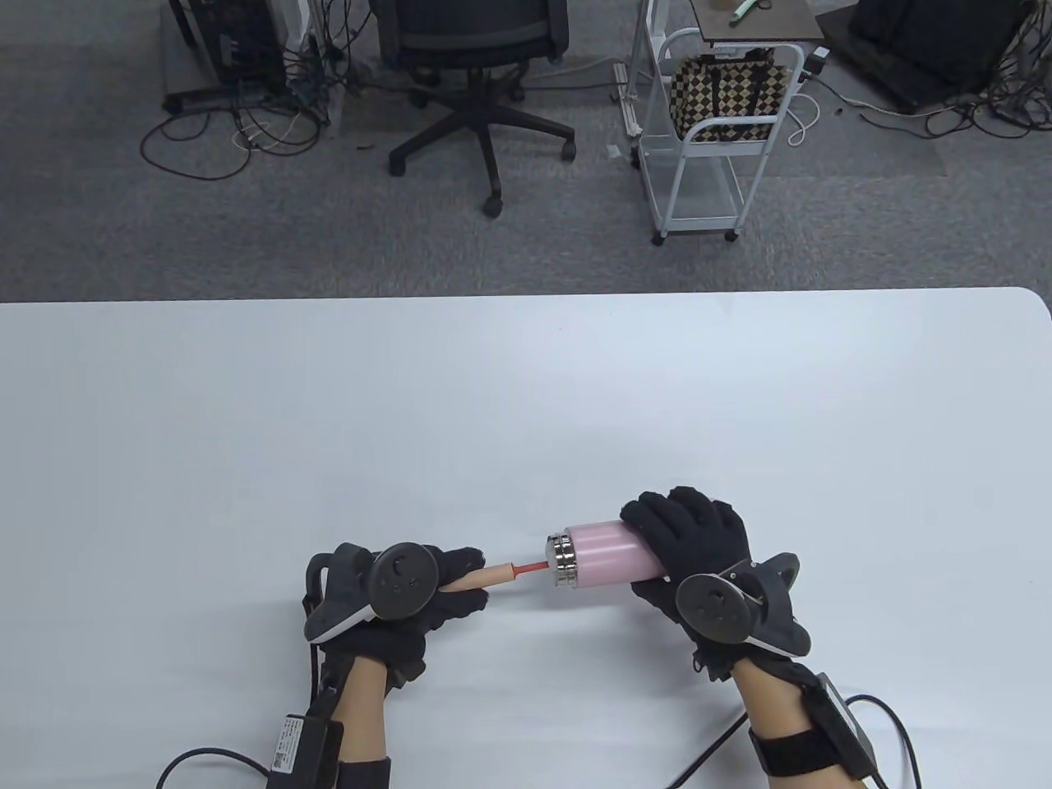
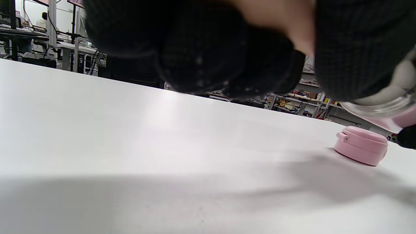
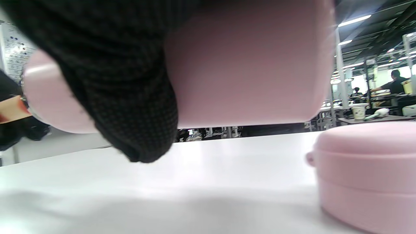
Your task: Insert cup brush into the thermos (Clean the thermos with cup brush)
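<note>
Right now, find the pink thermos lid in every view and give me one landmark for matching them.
Table view: not visible; nothing pink lies on the white table apart from the thermos itself.
Left wrist view: thermos lid stands on the table at right, below the thermos mouth.
Right wrist view: the lid fills the lower right corner, close by.
Shared landmark: the pink thermos, which the right hand grips.

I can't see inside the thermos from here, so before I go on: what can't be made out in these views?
- Brush head: inside the thermos in the table view; depth unknown.
- Lid: hidden under the right hand in the table view.
- Cup brush handle: mostly covered by the left hand.
- Thermos mouth: blurred in the left wrist view.
</note>
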Action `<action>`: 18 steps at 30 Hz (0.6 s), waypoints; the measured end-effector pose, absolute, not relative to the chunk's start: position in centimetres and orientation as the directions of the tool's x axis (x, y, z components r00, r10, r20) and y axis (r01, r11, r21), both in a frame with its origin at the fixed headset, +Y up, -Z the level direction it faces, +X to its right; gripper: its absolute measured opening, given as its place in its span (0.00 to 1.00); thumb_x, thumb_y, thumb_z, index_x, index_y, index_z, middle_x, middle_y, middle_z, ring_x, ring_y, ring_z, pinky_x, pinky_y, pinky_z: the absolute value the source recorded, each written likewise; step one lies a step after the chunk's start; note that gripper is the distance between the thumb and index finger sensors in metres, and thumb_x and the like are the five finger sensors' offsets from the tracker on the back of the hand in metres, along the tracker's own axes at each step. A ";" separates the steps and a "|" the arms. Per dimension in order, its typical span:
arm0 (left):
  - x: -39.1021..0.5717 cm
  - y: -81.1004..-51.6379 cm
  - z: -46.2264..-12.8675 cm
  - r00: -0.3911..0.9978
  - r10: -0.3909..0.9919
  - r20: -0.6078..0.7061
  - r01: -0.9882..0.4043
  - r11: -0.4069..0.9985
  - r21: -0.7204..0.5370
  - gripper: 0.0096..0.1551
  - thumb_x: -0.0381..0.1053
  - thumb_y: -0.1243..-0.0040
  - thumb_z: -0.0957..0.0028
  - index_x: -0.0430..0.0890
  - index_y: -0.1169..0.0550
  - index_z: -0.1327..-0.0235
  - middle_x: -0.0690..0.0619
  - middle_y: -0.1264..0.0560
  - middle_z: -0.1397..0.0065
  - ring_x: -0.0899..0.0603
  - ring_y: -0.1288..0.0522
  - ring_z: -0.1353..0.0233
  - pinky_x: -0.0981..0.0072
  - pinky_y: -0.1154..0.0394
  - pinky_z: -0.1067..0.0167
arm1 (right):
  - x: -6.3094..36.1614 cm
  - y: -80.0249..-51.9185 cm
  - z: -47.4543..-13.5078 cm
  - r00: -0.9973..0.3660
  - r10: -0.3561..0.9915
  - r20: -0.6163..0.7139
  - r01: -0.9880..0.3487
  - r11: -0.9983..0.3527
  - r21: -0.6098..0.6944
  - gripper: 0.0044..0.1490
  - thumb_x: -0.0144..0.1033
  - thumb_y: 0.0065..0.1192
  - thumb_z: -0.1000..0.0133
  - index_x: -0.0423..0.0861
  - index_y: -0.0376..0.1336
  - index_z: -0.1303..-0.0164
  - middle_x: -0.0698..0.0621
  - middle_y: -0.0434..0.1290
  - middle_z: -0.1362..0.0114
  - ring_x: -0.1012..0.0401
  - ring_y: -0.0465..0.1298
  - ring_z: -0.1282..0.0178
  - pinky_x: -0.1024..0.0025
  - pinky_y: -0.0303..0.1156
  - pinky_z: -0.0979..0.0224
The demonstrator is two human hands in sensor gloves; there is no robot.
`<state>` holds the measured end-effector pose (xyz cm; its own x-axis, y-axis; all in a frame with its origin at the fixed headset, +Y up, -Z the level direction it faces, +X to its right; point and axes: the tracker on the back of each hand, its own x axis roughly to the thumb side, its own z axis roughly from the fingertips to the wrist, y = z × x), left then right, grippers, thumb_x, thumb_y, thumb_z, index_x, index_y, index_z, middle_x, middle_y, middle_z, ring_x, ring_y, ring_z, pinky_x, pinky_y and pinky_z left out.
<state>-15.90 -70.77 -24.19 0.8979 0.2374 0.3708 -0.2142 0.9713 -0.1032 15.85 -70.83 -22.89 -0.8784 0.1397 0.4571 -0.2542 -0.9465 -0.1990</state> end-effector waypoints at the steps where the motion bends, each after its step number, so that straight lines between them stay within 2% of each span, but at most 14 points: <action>1: -15.5 -70.9 -24.2 0.895 0.232 0.380 -0.207 0.972 -0.108 0.29 0.71 0.26 0.50 0.63 0.18 0.37 0.61 0.12 0.54 0.54 0.14 0.60 0.57 0.19 0.53 | 15.6 -70.9 -22.8 -0.872 0.142 0.469 -0.258 -0.947 -0.193 0.56 0.57 0.82 0.57 0.62 0.52 0.24 0.59 0.53 0.15 0.42 0.55 0.13 0.38 0.58 0.23; 4: -13.7 -71.6 -24.2 0.880 0.228 0.418 -0.182 0.972 -0.147 0.24 0.72 0.32 0.44 0.67 0.20 0.37 0.62 0.13 0.52 0.55 0.14 0.59 0.57 0.19 0.52 | 13.8 -71.0 -22.2 -0.854 0.152 0.497 -0.273 -0.945 -0.179 0.55 0.58 0.81 0.56 0.62 0.51 0.23 0.58 0.53 0.14 0.42 0.56 0.13 0.38 0.58 0.23; 5: -13.1 -71.8 -24.1 0.874 0.216 0.436 -0.167 0.975 -0.150 0.14 0.72 0.37 0.35 0.72 0.22 0.41 0.63 0.14 0.52 0.55 0.14 0.58 0.58 0.19 0.52 | 13.2 -71.0 -21.9 -0.847 0.134 0.514 -0.262 -0.947 -0.186 0.55 0.59 0.81 0.56 0.62 0.51 0.23 0.58 0.53 0.14 0.42 0.56 0.13 0.38 0.59 0.23; 6: -12.7 -71.9 -24.1 0.870 0.209 0.446 -0.156 0.976 -0.153 0.11 0.68 0.39 0.31 0.67 0.21 0.42 0.63 0.14 0.51 0.55 0.14 0.58 0.57 0.19 0.52 | 12.8 -71.0 -21.7 -0.850 0.119 0.513 -0.252 -0.947 -0.198 0.55 0.57 0.82 0.56 0.61 0.52 0.24 0.58 0.53 0.15 0.41 0.55 0.13 0.37 0.58 0.23; 7: -12.7 -72.0 -24.0 0.887 0.144 0.438 -0.087 0.985 -0.147 0.11 0.68 0.41 0.29 0.68 0.22 0.41 0.64 0.14 0.51 0.56 0.14 0.58 0.58 0.19 0.51 | 12.7 -70.9 -21.6 -0.866 0.062 0.496 -0.199 -0.953 -0.228 0.55 0.59 0.81 0.56 0.62 0.52 0.24 0.58 0.53 0.15 0.42 0.55 0.13 0.38 0.58 0.23; 9: -13.0 -71.9 -24.1 0.884 0.163 0.437 -0.113 0.984 -0.137 0.13 0.70 0.43 0.30 0.68 0.22 0.41 0.65 0.14 0.51 0.56 0.14 0.58 0.59 0.19 0.51 | 12.8 -71.1 -21.8 -0.862 0.112 0.495 -0.237 -0.951 -0.197 0.55 0.59 0.81 0.56 0.62 0.52 0.23 0.58 0.53 0.15 0.42 0.56 0.13 0.38 0.59 0.23; 11: -13.4 -71.8 -24.1 0.884 0.201 0.422 -0.156 0.978 -0.139 0.16 0.71 0.40 0.34 0.69 0.22 0.39 0.64 0.14 0.51 0.55 0.14 0.58 0.58 0.19 0.51 | 13.2 -71.1 -21.9 -0.859 0.184 0.479 -0.291 -0.943 -0.161 0.55 0.59 0.81 0.56 0.62 0.52 0.23 0.58 0.53 0.14 0.42 0.56 0.13 0.38 0.58 0.23; 15: -14.4 -71.5 -24.1 0.897 0.172 0.407 -0.142 0.984 -0.104 0.25 0.71 0.32 0.44 0.66 0.21 0.36 0.63 0.14 0.51 0.56 0.14 0.58 0.58 0.19 0.51 | 13.5 -70.9 -22.0 -0.873 0.171 0.457 -0.280 -0.943 -0.182 0.55 0.58 0.81 0.56 0.62 0.52 0.23 0.58 0.53 0.14 0.42 0.55 0.13 0.37 0.58 0.23; 18: -15.6 -71.2 -24.1 0.913 0.151 0.379 -0.137 0.989 -0.063 0.27 0.68 0.27 0.48 0.64 0.19 0.36 0.63 0.14 0.51 0.56 0.14 0.57 0.58 0.19 0.51 | 14.4 -70.9 -22.3 -0.885 0.197 0.422 -0.296 -0.937 -0.183 0.55 0.58 0.81 0.56 0.62 0.52 0.23 0.58 0.53 0.14 0.41 0.55 0.13 0.37 0.58 0.23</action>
